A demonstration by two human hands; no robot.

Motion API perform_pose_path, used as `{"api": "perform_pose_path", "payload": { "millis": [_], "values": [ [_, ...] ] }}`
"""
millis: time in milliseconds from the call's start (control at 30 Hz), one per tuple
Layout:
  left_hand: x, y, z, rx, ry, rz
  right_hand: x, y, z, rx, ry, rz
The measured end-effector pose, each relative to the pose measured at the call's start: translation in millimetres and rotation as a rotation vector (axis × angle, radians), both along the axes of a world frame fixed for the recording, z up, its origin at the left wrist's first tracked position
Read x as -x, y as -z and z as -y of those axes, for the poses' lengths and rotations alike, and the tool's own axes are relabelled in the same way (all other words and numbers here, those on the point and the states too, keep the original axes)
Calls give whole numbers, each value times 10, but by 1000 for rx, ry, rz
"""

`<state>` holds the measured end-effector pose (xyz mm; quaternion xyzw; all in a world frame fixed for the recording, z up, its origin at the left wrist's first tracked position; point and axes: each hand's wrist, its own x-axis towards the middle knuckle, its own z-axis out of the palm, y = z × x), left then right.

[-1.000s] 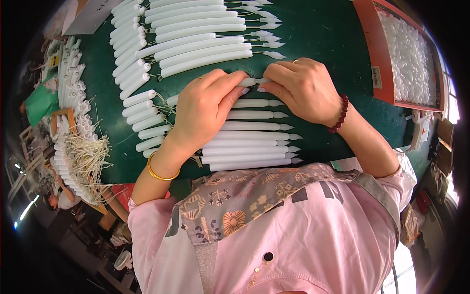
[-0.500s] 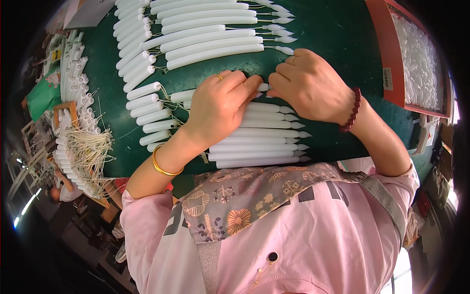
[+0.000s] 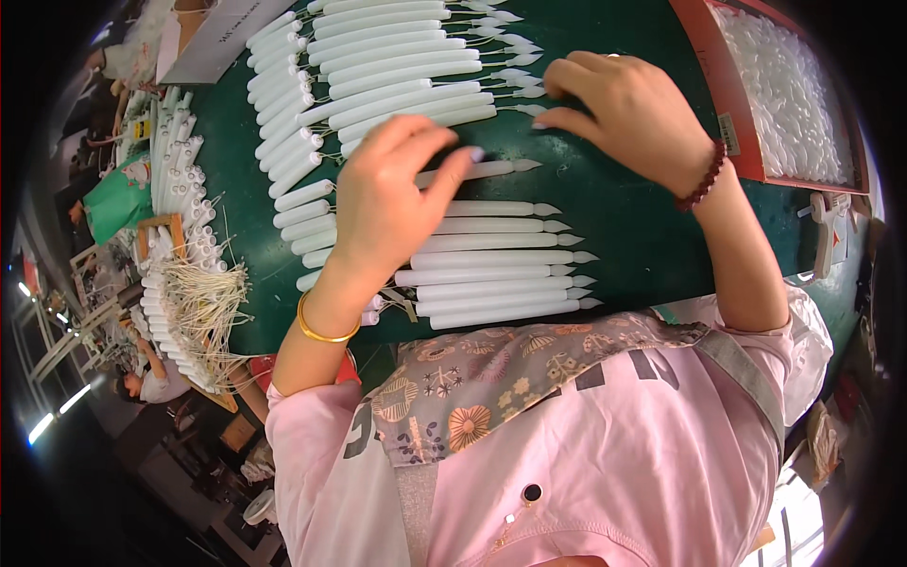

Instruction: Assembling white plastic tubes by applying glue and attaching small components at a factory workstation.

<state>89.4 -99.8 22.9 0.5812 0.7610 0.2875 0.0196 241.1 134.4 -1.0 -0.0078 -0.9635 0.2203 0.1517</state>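
My left hand [image 3: 392, 184] is over the green table with thumb and fingers apart, holding nothing. Just past its fingertips lies a white LED taper candle [image 3: 489, 170], its flame-shaped tip seated on the end. Further right, my right hand [image 3: 633, 113] has its thumb and fingers spread around a loose flame-shaped tip [image 3: 531, 111], which hangs by wires from a white candle tube [image 3: 416, 113]. I cannot tell whether it touches that tip. Below the left hand, several candles with seated tips [image 3: 496, 282] lie in a row, partly hidden by the hand and forearm.
Several white tubes with wired tips [image 3: 397, 42] lie across the far table [image 3: 605, 28]. Short white cylinders [image 3: 283, 113] line their left ends. A red box [image 3: 704, 57] of clear tips stands at right. At left are piled tubes and a bundle of pale wires [image 3: 203, 298].
Both hands have let go of the candle between them, which now lies with its tip seated. The right hand has moved up to a loose tip; the left hand has opened.
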Motion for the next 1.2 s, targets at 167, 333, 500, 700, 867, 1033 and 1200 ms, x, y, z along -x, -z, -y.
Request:
{"api": "perform_pose_path", "payload": {
  "millis": [167, 333, 500, 700, 867, 1033, 1200],
  "values": [
    [66, -7, -265, 76, -17, -146, -23, 43, 0, 52, -20, -10],
    [164, 236, -266, 122, 46, -94, 87, 261, 85, -10, 16, -10],
    [2, 11, -170, 146, 92, 67, -42, 181, 155, 58, -92, -176],
    [-53, -113, -124, 167, 105, 269, -82, 84, 194, 234, -124, -104],
    [-30, -78, -103, 137, 166, 305, -72, 31, 200, 364, -164, -164],
    [-29, -75, -128, 118, 156, 241, -65, 159, 205, 299, -158, -136],
    [12, -105, -136, 160, 165, 246, -53, 63, 180, 218, -156, 4]
  ]
}}
